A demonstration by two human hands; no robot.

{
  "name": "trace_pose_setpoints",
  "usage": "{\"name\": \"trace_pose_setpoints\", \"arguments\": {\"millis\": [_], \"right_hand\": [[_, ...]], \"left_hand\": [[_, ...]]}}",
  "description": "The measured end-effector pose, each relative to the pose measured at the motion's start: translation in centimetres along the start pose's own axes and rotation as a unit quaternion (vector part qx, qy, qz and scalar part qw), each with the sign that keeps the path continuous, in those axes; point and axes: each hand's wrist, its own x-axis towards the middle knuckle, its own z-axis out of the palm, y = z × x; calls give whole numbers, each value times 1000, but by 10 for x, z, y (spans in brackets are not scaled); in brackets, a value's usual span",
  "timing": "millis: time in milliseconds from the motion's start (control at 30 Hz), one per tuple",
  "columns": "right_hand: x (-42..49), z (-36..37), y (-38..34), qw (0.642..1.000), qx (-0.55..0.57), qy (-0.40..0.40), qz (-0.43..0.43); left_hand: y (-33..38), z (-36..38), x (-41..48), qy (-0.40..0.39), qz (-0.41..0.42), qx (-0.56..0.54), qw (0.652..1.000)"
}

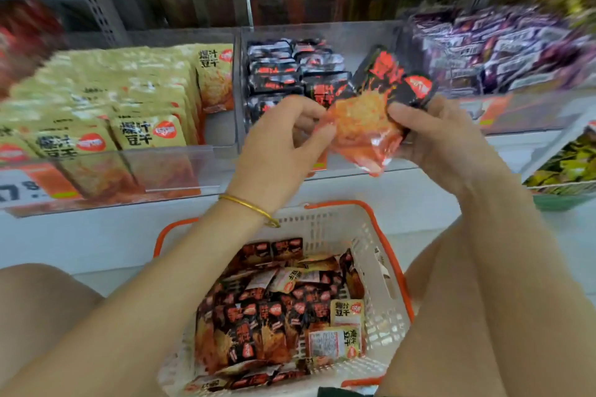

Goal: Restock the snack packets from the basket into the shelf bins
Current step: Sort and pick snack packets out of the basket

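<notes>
Head view: the person holds a black-and-red packet (pixel 371 126) up in front of the shelf, at 12 o'clock from the basket (pixel 322 229). The right hand (pixel 432 135) grips the packet's right side with curled fingers. The left hand (pixel 283 132) pinches its left edge between thumb and forefinger. Whether 1 packet or a thin stack sits in that grip cannot be told, because motion smears the print.

The matching middle bin (pixel 322 32) lies at 11 o'clock from the packet, and its black packets (pixel 290 74) stand in rows behind a clear front wall. At 9 o'clock is a bin of yellow packets (pixel 129 100), and at 2 o'clock a heap of purple packets (pixel 503 51). The basket at 6 o'clock still holds plenty, mostly black with a few yellow ones mixed in.

The packet looks squared up and ready to go in, and a few things could go wrong from here. The film is glossy and held only at its edges, so a loose release could drop it back into the basket or onto the shelf lip. Pushed in low, it could catch on the clear front wall. Pushed in hard, it could topple the standing rows. The mixed basket (2 flavours, near-identical design) invites a yellow packet landing among the black.
</notes>
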Motion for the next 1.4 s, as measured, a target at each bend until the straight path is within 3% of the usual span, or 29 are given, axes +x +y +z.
{"name": "trace_pose_setpoints", "arguments": {"millis": [100,167,233,333,400,500,533,833,1033,1100,1167,1267,1333,1400], "right_hand": [[31,-6,-30,990,-103,61,-72],[54,-10,-35,971,-209,70,-87],[74,-10,-28,955,-291,47,-42],[96,-5,-7,934,-353,-4,50],[107,-1,5,910,-410,-22,59],[116,-1,12,816,-576,-20,49],[117,-3,13,802,-594,-14,58],[128,4,25,774,-624,-20,106],[128,2,21,815,-565,5,128],[122,3,15,851,-510,26,121],[108,6,4,873,-478,76,63],[66,17,-13,882,-441,141,-90],[31,28,-12,913,-367,119,-130],[3,38,8,943,-319,25,-86]], "left_hand": [[-4,-15,22,47,96,228,968],[-11,-19,30,18,89,324,942],[-17,-19,33,-23,61,370,927],[-26,-15,32,-53,55,410,909],[-31,-12,31,-52,64,423,903],[-35,-9,29,-46,72,431,898],[-36,-8,29,-45,73,432,898],[-40,-6,30,-42,75,447,890],[-42,-9,28,-38,86,433,897],[-41,-10,27,-34,90,420,902],[-37,-12,24,-14,113,398,910],[-28,-13,5,29,180,323,929],[-27,-11,-19,36,227,278,933],[-43,-4,-48,-9,261,279,924]]}}
